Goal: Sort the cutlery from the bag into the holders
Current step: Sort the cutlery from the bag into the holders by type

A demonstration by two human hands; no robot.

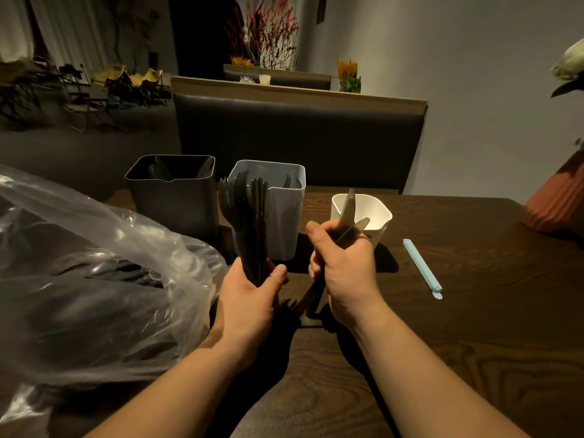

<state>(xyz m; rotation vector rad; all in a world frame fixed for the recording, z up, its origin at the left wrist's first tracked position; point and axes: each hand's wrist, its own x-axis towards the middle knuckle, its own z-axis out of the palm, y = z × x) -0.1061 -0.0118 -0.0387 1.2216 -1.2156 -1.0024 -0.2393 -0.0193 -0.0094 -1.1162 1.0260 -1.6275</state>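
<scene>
Left hand (pixel 249 295) is up over the middle of the counter (pixel 474 311), fingers (pixel 279 273) wrapped round the handles of a bundle of dark cutlery (pixel 252 216). The bundle stands upright, fork tines and flat tips on top, right in front of the pale grey holder (pixel 284 222).

Right hand (pixel 344 263) is just beside it, clenched round a couple of knives (pixel 349 213). The serrated blades slant up and away, their tips at the rim of the small white holder (pixel 379 216); whether they touch it, I cannot tell. The handles poke out below the fist, toward the near edge.

Three holders stand in a row along the far edge of the counter: the dark holder (pixel 173 200) on the left, with dark pieces just visible inside, the pale grey one in the middle with a few tines showing above its rim, and the white one on the right.

At the left edge, the clear plastic bag (pixel 94 248) sprawls open, and more dark cutlery shows through the film. Toward the right side, a light blue stick (pixel 422 268) lies flat, apart from the holders. At the far right corner sits a terracotta pot (pixel 559 197).
</scene>
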